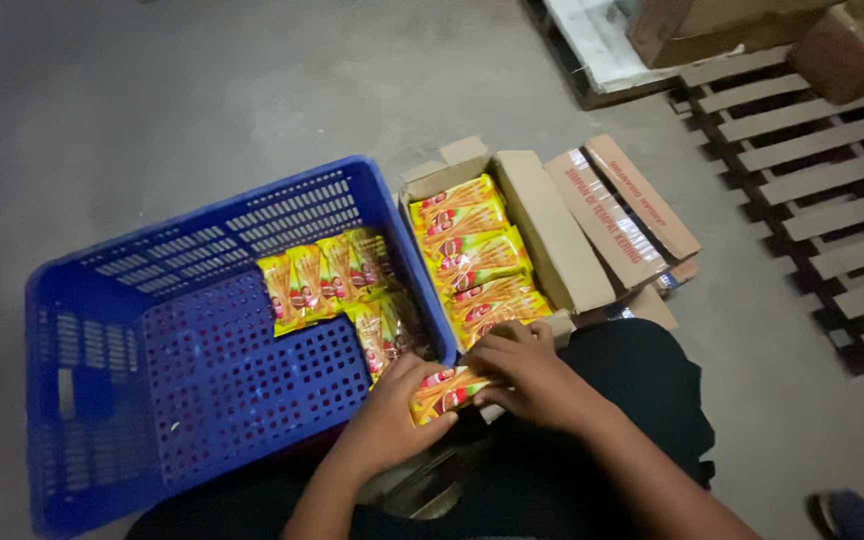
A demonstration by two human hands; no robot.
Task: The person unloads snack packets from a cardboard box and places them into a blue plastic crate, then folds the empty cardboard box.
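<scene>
A blue plastic crate (102,330) sits on the floor at the left, with several yellow snack packets (327,275) lying in its far right corner. An open cardboard box (542,225) beside it holds more yellow packets (472,255) stacked in a row. Both hands hold one yellow packet (444,390) over the crate's near right corner. My left hand (392,415) grips its left end from below. My right hand (527,370) covers its right end, next to the box's near edge.
Wooden pallets (822,190) lie on the concrete floor at the right, with cardboard boxes (712,25) on them at the top. My dark-clothed legs fill the bottom middle. A shoe (847,515) shows at the bottom right.
</scene>
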